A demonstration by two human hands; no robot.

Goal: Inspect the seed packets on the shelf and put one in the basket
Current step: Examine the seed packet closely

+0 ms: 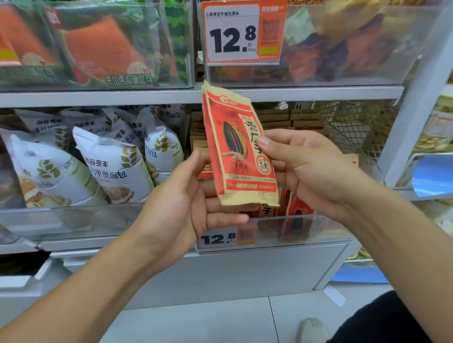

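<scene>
A red and tan sunflower seed packet [236, 146] stands upright in front of the shelf, its printed face toward me. My left hand [191, 195] holds its lower left side, thumb at the left edge and fingers curled under the bottom. My right hand [302, 163] pinches its right edge, thumb on the front. More seed packets [295, 214] stand in the clear bin [308, 230] behind and below. No basket is in view.
White bread bags [112, 167] fill the bin to the left. Above, clear bins hold orange-green packs [104, 46] and a 12.8 price tag [240, 33]. A wire mesh divider [350, 124] stands at right. My shoe [312, 333] rests on the tiled floor.
</scene>
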